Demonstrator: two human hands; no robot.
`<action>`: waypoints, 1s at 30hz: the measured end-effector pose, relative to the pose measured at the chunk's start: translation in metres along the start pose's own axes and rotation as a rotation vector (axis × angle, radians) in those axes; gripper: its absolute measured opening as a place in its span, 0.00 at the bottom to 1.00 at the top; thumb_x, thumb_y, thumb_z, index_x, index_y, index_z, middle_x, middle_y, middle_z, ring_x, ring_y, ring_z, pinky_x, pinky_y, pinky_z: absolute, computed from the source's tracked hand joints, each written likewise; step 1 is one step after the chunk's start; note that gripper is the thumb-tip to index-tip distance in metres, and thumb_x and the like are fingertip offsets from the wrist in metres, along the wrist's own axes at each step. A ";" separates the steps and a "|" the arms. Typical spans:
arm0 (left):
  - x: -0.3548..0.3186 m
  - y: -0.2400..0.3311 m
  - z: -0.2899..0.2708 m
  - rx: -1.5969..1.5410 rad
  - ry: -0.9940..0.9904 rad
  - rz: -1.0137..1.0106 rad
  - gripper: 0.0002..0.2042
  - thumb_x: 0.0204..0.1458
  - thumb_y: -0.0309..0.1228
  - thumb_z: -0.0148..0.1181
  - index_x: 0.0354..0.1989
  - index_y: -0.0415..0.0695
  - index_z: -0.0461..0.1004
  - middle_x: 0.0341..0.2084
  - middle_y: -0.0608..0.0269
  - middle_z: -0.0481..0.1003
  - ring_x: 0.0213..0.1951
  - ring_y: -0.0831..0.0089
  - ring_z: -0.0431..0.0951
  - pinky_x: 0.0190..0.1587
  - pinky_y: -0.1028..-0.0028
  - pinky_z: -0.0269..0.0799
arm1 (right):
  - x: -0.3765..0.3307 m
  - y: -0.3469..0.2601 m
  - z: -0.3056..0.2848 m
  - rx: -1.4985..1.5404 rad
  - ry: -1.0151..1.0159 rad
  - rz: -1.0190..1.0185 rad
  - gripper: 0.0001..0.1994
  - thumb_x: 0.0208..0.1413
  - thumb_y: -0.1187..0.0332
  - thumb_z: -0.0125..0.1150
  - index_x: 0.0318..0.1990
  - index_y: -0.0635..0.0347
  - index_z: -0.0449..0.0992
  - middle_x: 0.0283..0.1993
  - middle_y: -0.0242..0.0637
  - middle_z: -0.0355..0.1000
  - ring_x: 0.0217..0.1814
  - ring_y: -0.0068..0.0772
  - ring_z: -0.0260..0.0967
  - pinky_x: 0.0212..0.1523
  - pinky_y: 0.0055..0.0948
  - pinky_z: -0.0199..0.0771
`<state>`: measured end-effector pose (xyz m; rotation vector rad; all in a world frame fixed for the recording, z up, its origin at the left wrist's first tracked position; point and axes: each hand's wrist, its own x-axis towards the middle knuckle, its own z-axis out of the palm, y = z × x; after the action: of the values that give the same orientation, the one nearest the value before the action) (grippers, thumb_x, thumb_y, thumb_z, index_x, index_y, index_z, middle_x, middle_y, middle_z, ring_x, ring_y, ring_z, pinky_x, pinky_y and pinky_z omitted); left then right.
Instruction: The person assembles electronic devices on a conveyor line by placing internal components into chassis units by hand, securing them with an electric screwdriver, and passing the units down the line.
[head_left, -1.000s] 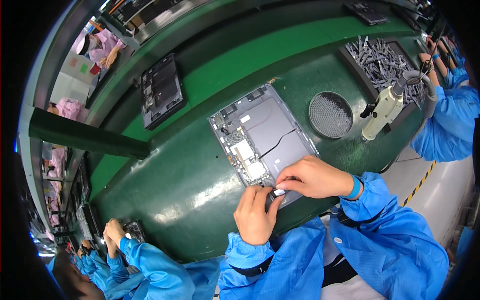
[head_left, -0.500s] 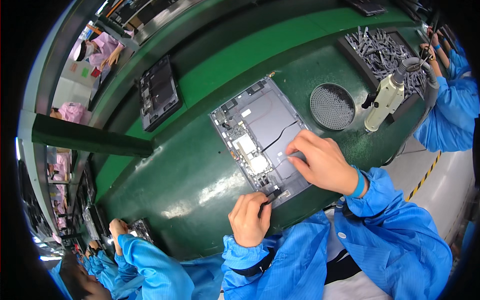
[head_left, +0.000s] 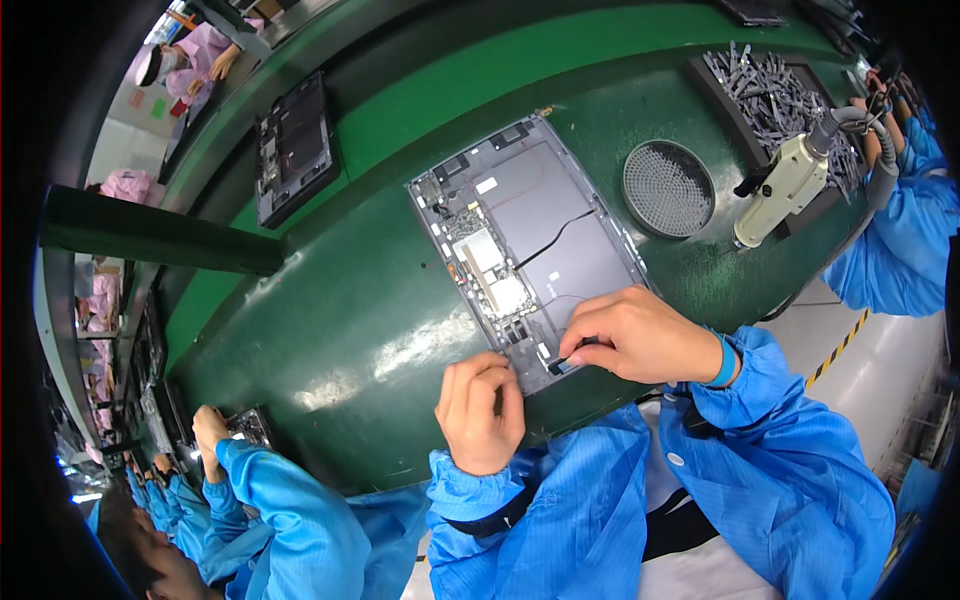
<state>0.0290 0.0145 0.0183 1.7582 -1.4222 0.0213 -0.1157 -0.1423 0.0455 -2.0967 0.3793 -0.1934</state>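
Observation:
An open grey tablet-like device (head_left: 565, 235) lies slantwise on the green bench, its inside facing up. Along its left side runs a circuit board with silvery shields (head_left: 482, 252); a black ribbon cable (head_left: 553, 242) crosses from there over the flat grey panel. My right hand (head_left: 635, 335) pinches a small dark part over the near edge, beside a dark piece (head_left: 562, 366) at the device's corner. My left hand (head_left: 480, 412) is curled at the near left corner, fingertips by the frame; what they grip, if anything, is hidden.
A round grey mesh dish (head_left: 668, 190) stands right of the device. Behind it, a black tray (head_left: 725, 110) holds many dark strips. A pale tool on a hose (head_left: 785, 190) hangs nearby. Another device (head_left: 295, 150) lies far left, near a green beam (head_left: 160, 235). Co-workers sit on both sides.
My right hand has moved from the panel's right side toward the device's near corner, where it now pinches. My left hand has drawn left, off the black piece there. The whole view has shifted slightly.

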 end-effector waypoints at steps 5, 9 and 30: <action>-0.009 0.002 -0.001 -0.007 -0.017 -0.084 0.09 0.37 0.14 0.58 0.27 0.39 0.69 0.29 0.56 0.73 0.27 0.62 0.71 0.26 0.70 0.65 | 0.001 0.006 0.005 -0.005 -0.064 -0.026 0.05 0.45 0.72 0.61 0.30 0.60 0.78 0.31 0.39 0.75 0.33 0.42 0.73 0.36 0.34 0.70; -0.011 0.003 0.003 -0.055 -0.067 -0.090 0.10 0.37 0.17 0.61 0.30 0.39 0.73 0.31 0.57 0.73 0.30 0.60 0.72 0.31 0.68 0.69 | -0.003 0.009 0.009 -0.117 -0.021 -0.085 0.05 0.46 0.71 0.61 0.31 0.58 0.79 0.32 0.35 0.72 0.30 0.41 0.72 0.32 0.35 0.70; 0.002 0.020 0.031 -0.001 -0.237 0.018 0.16 0.29 0.20 0.70 0.32 0.43 0.79 0.32 0.61 0.70 0.34 0.63 0.65 0.33 0.69 0.63 | -0.055 0.077 -0.098 0.643 0.829 -0.042 0.22 0.54 0.56 0.55 0.44 0.71 0.70 0.22 0.37 0.71 0.22 0.23 0.68 0.31 0.25 0.71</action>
<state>-0.0012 -0.0058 0.0108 1.7931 -1.6051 -0.1840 -0.2097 -0.2395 0.0325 -1.3085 0.6521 -1.0733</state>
